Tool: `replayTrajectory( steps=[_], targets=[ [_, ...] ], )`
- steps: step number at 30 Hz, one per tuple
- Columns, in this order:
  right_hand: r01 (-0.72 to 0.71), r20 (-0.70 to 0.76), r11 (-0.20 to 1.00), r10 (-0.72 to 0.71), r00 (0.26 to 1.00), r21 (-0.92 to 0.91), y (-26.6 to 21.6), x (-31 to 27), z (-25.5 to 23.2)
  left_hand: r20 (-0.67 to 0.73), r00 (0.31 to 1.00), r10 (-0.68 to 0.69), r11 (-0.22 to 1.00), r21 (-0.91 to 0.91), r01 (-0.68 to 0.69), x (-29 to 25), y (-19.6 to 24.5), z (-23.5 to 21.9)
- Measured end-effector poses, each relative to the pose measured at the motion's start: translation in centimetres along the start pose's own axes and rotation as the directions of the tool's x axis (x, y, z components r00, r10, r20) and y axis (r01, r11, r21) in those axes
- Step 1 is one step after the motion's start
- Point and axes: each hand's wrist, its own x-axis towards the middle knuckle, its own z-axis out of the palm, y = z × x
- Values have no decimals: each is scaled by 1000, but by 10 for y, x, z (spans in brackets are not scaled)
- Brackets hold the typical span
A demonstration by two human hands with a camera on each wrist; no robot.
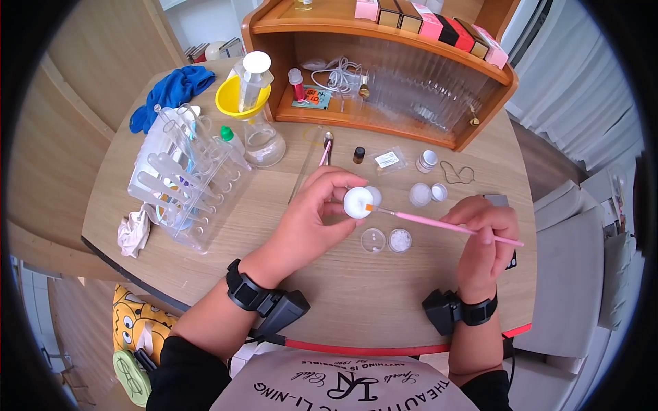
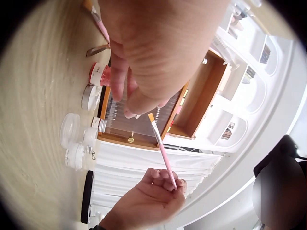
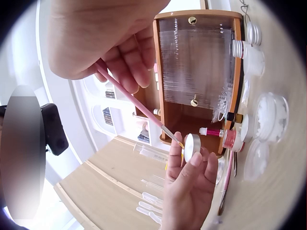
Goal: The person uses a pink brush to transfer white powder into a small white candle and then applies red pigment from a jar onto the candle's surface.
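My left hand (image 1: 312,212) holds a small white disc in a silvery cup, like a tealight (image 1: 354,204), between thumb and fingers above the table. The disc is tilted with its white face up in the head view. My right hand (image 1: 488,233) pinches the pink handle of a slim paintbrush (image 1: 432,221). Its flat orange bristles (image 3: 181,144) lie right at the disc's edge in the right wrist view. Below the hands are a dish of white flakes (image 1: 400,240) and a clear shallow lid (image 1: 373,240). My left fingers hide the disc in the left wrist view.
A rack of test tubes and droppers (image 1: 188,185) stands left, near a glass flask (image 1: 264,145) with a yellow funnel (image 1: 229,100). Ahead lie a dark little bottle (image 1: 359,155), a packet (image 1: 388,161) and small jars (image 1: 426,162). A wooden cabinet (image 1: 439,133) stands behind.
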Motion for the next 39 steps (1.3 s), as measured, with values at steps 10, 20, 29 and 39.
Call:
replayTrajectory(
  steps=[10,20,29,39],
  targets=[
    [44,5,998,-43,999,-47,0,2,-1,36,999,-40,996,-74,42,-1,0,2],
    [30,84,989,-18,996,-148,1,2,-4,82,994,-75,985,-147,87,-2,-3,1],
    [-51,-66,989,42,997,-142,9,-2,-4,77,982,-171,944,297,141,-3,8,0],
    [-105,-83,986,94,992,-128,16,-2,-6,78,991,-108,851,523,52,-6,2,-1]
  ],
)
